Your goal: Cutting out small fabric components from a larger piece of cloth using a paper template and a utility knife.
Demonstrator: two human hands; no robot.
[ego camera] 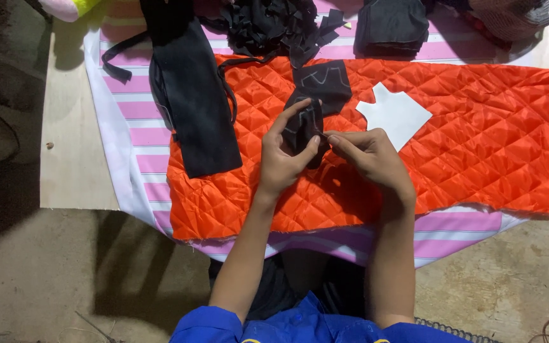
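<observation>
item: small black fabric piece (305,124) with pale chalk lines, held just above the orange quilted cloth (478,127) near the middle of the table (71,159). left hand (284,159) clamped on it, thumb and fingers curled round its lower part; right hand (366,155) pinching its edge at the fingertips, the two hands close together. likely light, limp and soft, prone to fold; best held at the edges. nearby: white paper pattern (395,114), long black cloth (189,95), pink striped sheet (128,127).
</observation>
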